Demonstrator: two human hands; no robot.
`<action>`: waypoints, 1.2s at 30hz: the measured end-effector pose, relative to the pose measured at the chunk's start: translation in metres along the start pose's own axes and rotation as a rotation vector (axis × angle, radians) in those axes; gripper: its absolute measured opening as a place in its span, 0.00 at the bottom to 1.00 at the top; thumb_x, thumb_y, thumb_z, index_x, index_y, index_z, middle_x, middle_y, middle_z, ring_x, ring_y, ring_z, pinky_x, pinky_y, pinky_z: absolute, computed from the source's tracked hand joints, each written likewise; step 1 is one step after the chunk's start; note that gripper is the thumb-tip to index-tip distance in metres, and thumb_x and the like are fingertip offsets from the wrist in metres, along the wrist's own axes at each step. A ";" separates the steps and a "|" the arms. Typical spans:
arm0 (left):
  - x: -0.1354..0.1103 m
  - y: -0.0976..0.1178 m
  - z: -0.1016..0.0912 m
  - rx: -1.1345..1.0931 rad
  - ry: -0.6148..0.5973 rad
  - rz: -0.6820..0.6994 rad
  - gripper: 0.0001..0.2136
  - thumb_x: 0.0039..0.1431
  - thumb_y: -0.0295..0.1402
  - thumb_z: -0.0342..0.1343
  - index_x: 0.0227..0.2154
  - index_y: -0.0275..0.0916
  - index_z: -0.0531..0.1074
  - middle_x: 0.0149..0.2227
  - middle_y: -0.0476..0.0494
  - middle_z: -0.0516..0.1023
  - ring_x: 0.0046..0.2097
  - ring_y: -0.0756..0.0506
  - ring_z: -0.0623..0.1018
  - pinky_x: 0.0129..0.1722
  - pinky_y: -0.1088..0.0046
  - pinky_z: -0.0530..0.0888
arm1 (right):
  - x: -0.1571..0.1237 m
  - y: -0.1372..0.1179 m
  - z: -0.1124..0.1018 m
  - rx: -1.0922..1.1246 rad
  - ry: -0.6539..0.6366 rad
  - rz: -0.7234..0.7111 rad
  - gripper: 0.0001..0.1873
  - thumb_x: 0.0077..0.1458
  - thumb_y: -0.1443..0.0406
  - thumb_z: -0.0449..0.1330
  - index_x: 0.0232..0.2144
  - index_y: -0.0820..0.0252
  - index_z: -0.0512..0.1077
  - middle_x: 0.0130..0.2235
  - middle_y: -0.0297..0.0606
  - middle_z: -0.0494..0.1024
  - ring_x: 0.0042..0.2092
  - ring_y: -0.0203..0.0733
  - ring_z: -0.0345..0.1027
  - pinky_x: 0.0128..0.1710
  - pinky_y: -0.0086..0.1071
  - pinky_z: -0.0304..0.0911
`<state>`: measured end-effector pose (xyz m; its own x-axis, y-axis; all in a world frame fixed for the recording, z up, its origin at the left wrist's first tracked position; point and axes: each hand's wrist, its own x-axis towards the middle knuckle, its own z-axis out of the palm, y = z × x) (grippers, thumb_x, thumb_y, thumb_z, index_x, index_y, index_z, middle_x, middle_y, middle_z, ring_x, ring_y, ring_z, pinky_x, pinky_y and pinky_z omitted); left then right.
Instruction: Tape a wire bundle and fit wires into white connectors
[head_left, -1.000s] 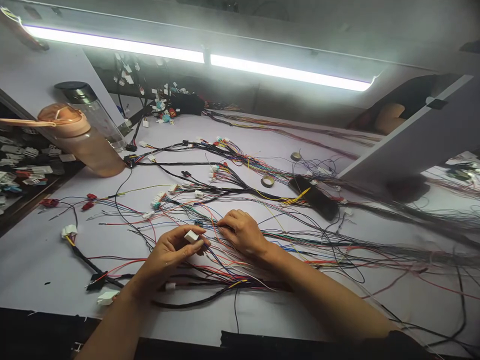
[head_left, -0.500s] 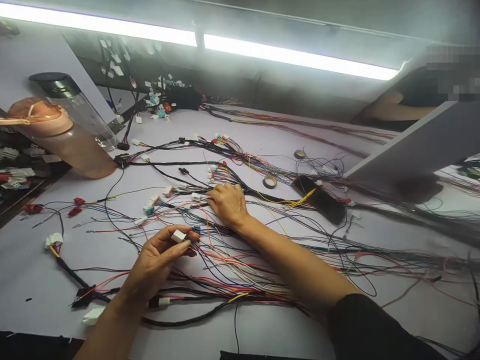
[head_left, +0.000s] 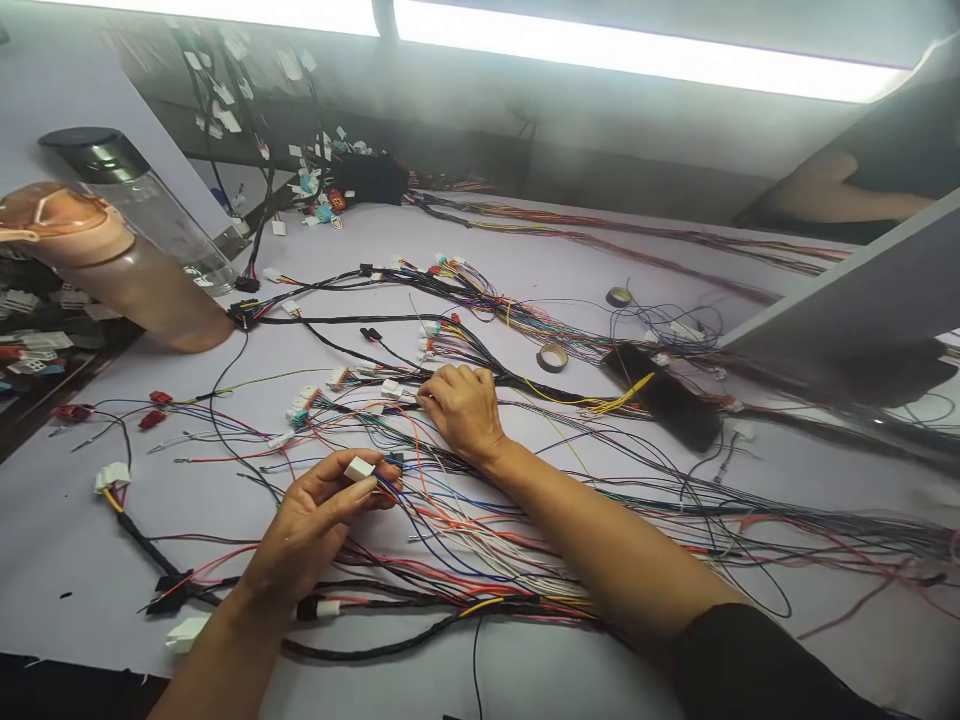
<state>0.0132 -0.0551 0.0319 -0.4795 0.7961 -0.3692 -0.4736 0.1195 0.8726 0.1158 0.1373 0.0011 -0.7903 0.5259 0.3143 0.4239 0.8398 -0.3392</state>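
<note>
My left hand [head_left: 315, 522] pinches a small white plastic connector [head_left: 358, 468] between thumb and fingertips, just above a spread of coloured wires [head_left: 465, 530] on the white table [head_left: 67, 540]. Blue and red leads run from the connector's right side. Farther back, my right hand [head_left: 461, 405] lies curled on the wires, its fingertips pressed together at a thin lead beside another white connector [head_left: 391, 389]. What the right fingers hold is hidden.
A pink bottle [head_left: 112, 265] and a clear bottle [head_left: 142, 205] stand at the left. Two tape rolls [head_left: 553, 357] and a black box [head_left: 664, 395] lie behind the wires. Another person's arm [head_left: 840, 200] rests at the far right, behind a slanted white board [head_left: 847, 300].
My right hand left the spot next to the left hand and reached farther back to the wires by the white connector. The left hand stayed, still pinching its connector. The view tilted slightly.
</note>
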 end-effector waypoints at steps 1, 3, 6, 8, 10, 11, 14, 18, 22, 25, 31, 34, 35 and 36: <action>0.001 0.000 -0.001 -0.003 -0.003 -0.008 0.16 0.45 0.36 0.71 0.38 0.40 0.80 0.35 0.39 0.83 0.40 0.42 0.81 0.40 0.69 0.78 | 0.000 0.000 0.000 0.010 0.008 -0.006 0.09 0.67 0.60 0.55 0.38 0.54 0.75 0.41 0.35 0.78 0.44 0.41 0.64 0.43 0.39 0.44; 0.003 -0.001 -0.003 0.006 0.003 -0.023 0.16 0.47 0.37 0.71 0.39 0.39 0.80 0.35 0.38 0.83 0.41 0.40 0.81 0.41 0.67 0.79 | -0.001 0.000 0.001 0.025 0.020 -0.016 0.09 0.67 0.60 0.55 0.38 0.55 0.75 0.40 0.35 0.79 0.43 0.41 0.64 0.44 0.39 0.44; 0.005 -0.002 -0.004 0.018 0.037 -0.030 0.16 0.48 0.40 0.70 0.38 0.37 0.80 0.36 0.35 0.83 0.40 0.40 0.81 0.39 0.66 0.79 | -0.001 0.000 0.000 0.036 0.020 -0.023 0.10 0.67 0.60 0.55 0.38 0.55 0.75 0.40 0.35 0.80 0.43 0.41 0.65 0.44 0.39 0.44; 0.006 -0.003 -0.004 0.008 0.059 -0.021 0.17 0.48 0.42 0.70 0.37 0.37 0.81 0.37 0.36 0.82 0.38 0.42 0.80 0.37 0.69 0.78 | -0.001 0.000 0.000 0.042 0.023 -0.029 0.10 0.67 0.60 0.55 0.37 0.55 0.75 0.40 0.35 0.80 0.43 0.40 0.65 0.44 0.39 0.44; 0.007 -0.004 -0.005 0.010 0.062 -0.002 0.16 0.48 0.42 0.69 0.37 0.36 0.81 0.37 0.37 0.82 0.34 0.46 0.78 0.34 0.73 0.76 | -0.001 0.000 -0.001 0.046 0.024 -0.037 0.10 0.67 0.60 0.55 0.37 0.55 0.75 0.40 0.35 0.80 0.43 0.40 0.65 0.44 0.39 0.44; 0.007 -0.004 -0.005 0.017 0.060 0.008 0.16 0.49 0.42 0.69 0.37 0.36 0.82 0.37 0.39 0.82 0.33 0.48 0.77 0.33 0.75 0.76 | -0.001 0.000 -0.001 0.046 0.025 -0.042 0.10 0.67 0.60 0.55 0.37 0.55 0.75 0.40 0.35 0.80 0.42 0.40 0.65 0.44 0.39 0.44; 0.007 -0.005 -0.005 0.027 0.051 0.029 0.15 0.50 0.41 0.69 0.37 0.37 0.82 0.35 0.42 0.80 0.32 0.50 0.75 0.33 0.77 0.75 | -0.001 0.000 -0.002 0.045 0.031 -0.058 0.10 0.67 0.60 0.55 0.37 0.55 0.75 0.40 0.34 0.80 0.42 0.39 0.66 0.44 0.39 0.44; 0.007 -0.004 -0.004 -0.002 0.038 0.032 0.15 0.51 0.40 0.68 0.40 0.38 0.81 0.34 0.43 0.80 0.33 0.50 0.76 0.35 0.76 0.75 | -0.001 -0.001 -0.001 0.047 0.036 -0.080 0.12 0.68 0.60 0.53 0.37 0.55 0.75 0.40 0.34 0.80 0.42 0.39 0.66 0.45 0.39 0.43; 0.007 -0.003 -0.004 -0.016 0.045 0.027 0.15 0.50 0.38 0.69 0.40 0.38 0.81 0.35 0.41 0.80 0.34 0.48 0.77 0.34 0.76 0.76 | -0.001 0.001 0.000 0.036 0.026 -0.029 0.12 0.69 0.60 0.52 0.38 0.55 0.75 0.41 0.35 0.79 0.43 0.40 0.65 0.45 0.39 0.43; 0.007 -0.002 -0.004 -0.009 0.059 0.010 0.16 0.49 0.38 0.70 0.40 0.38 0.81 0.36 0.39 0.81 0.35 0.47 0.77 0.35 0.75 0.76 | -0.001 0.002 0.000 0.016 0.042 0.032 0.12 0.69 0.60 0.51 0.42 0.53 0.75 0.44 0.36 0.79 0.45 0.42 0.65 0.45 0.40 0.44; 0.006 -0.002 -0.003 -0.022 0.063 0.016 0.16 0.49 0.38 0.69 0.41 0.37 0.81 0.38 0.38 0.81 0.35 0.46 0.78 0.36 0.71 0.77 | -0.003 0.000 -0.001 0.014 0.029 -0.107 0.13 0.68 0.65 0.51 0.46 0.49 0.75 0.49 0.37 0.76 0.48 0.44 0.63 0.49 0.42 0.44; 0.005 -0.002 -0.004 -0.019 0.053 0.017 0.15 0.50 0.37 0.69 0.41 0.38 0.81 0.39 0.38 0.82 0.36 0.45 0.78 0.38 0.71 0.77 | -0.004 -0.001 0.001 -0.001 -0.023 -0.193 0.11 0.66 0.63 0.55 0.45 0.50 0.76 0.48 0.37 0.76 0.48 0.44 0.61 0.47 0.43 0.44; 0.005 -0.003 -0.005 -0.018 0.051 0.016 0.15 0.51 0.37 0.69 0.41 0.38 0.81 0.39 0.38 0.82 0.37 0.45 0.78 0.38 0.71 0.77 | -0.004 -0.002 0.002 -0.015 -0.028 -0.191 0.11 0.65 0.63 0.56 0.46 0.51 0.76 0.48 0.38 0.76 0.48 0.45 0.61 0.47 0.43 0.44; 0.005 -0.003 -0.005 -0.016 0.048 0.016 0.15 0.51 0.37 0.68 0.42 0.38 0.80 0.40 0.38 0.82 0.38 0.45 0.79 0.38 0.71 0.77 | -0.003 -0.002 0.002 -0.029 -0.027 -0.181 0.11 0.65 0.63 0.56 0.46 0.51 0.76 0.48 0.38 0.76 0.47 0.45 0.61 0.46 0.43 0.44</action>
<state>0.0086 -0.0544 0.0258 -0.5221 0.7682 -0.3705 -0.4768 0.0974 0.8736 0.1164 0.1339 -0.0010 -0.8662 0.3625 0.3440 0.2859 0.9241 -0.2538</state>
